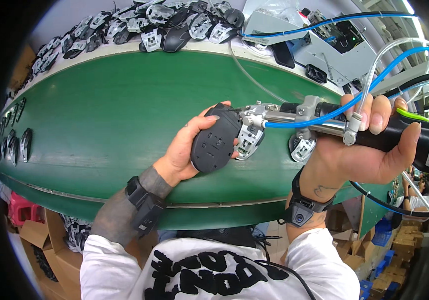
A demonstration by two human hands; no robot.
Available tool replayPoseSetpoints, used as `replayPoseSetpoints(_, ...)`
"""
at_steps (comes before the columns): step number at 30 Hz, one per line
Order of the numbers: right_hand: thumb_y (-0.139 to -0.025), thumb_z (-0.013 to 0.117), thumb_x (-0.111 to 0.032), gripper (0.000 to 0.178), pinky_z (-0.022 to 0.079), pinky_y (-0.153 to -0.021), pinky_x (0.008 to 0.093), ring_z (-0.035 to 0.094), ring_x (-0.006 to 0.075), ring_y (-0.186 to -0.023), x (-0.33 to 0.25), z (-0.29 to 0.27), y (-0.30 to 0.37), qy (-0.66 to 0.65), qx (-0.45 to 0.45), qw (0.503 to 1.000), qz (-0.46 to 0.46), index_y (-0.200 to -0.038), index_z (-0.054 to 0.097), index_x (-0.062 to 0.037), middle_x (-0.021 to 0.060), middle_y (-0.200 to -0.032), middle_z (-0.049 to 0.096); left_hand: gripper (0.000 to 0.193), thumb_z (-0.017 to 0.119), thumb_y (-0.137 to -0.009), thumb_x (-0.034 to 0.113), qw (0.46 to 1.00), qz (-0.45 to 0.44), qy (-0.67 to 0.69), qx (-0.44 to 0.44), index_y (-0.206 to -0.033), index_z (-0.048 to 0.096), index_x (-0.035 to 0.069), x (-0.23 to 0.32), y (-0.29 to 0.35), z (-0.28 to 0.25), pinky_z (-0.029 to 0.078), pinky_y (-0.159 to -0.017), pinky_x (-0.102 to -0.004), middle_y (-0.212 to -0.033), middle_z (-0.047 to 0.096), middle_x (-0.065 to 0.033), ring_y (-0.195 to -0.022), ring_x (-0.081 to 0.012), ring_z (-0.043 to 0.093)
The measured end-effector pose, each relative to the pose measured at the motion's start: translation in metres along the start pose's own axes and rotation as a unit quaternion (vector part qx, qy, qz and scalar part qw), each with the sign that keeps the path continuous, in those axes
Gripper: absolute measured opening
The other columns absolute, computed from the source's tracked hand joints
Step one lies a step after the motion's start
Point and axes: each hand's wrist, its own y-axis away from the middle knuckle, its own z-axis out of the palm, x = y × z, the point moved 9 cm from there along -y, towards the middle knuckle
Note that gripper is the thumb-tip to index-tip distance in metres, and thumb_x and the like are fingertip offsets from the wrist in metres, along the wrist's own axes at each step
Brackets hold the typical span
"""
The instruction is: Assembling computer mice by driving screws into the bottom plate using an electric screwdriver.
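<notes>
My left hand (175, 150) is closed round a black computer mouse (213, 145), tilted so that its flat underside with small holes faces up. Wrapped in my right hand (344, 155) is a black and silver electric screwdriver (285, 117) with hoses, lying almost level. Its metal head meets the upper right edge of the mouse; whether the tip sits in a screw hole is too small to tell. Just behind that head, a grey and white opened mouse shell (249, 142) rests on the green conveyor belt (99, 120). Another such shell (302, 147) lies by my right wrist.
Many mouse shells (149, 22) line the white ledge behind the belt, and several more parts (26, 145) lie at the far left. A blue hose (334, 116) loops over my right hand. A machine (342, 42) stands back right; boxes (67, 245) sit below.
</notes>
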Motion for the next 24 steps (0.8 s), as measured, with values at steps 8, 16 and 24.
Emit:
replayPoseSetpoints(8,-0.088,0.045,-0.034,0.030,0.041,-0.049,0.0298,0.047,0.0146,-0.048,-0.010,-0.012,0.000,0.012,0.047,0.999,-0.022,-0.100,0.052,-0.0078,0.0030,-0.057,0.047,0.049,0.051,-0.084,0.026,0.985,0.070,-0.038,0.150,-0.129,0.037,0.012,0.022,0.003,-0.043,0.052,-0.074,-0.0424,-0.109,0.049,-0.0112,-0.084,-0.0233,0.056)
replayPoseSetpoints(16,-0.088,0.045,-0.033,0.027,0.040,-0.049,0.0285,0.047,0.0140,-0.046,0.006,-0.010,-0.001,0.007,0.033,0.999,-0.002,-0.098,0.048,-0.0083,0.0023,-0.057,0.048,0.047,0.046,-0.085,0.026,0.997,0.077,0.004,0.022,-0.129,0.038,0.013,0.025,0.003,-0.013,0.051,-0.078,-0.0443,-0.116,0.048,-0.0115,-0.090,-0.0245,0.056)
replayPoseSetpoints(24,-0.088,0.045,-0.033,0.027,0.040,-0.049,0.0282,0.047,0.0142,-0.047,0.007,-0.010,-0.001,0.002,0.028,1.000,-0.007,-0.098,0.048,-0.0082,0.0028,-0.057,0.048,0.049,0.045,-0.084,0.026,0.998,0.062,-0.017,0.021,-0.131,0.035,0.013,0.021,0.001,-0.011,0.052,-0.079,-0.0435,-0.123,0.046,-0.0123,-0.090,-0.0248,0.057)
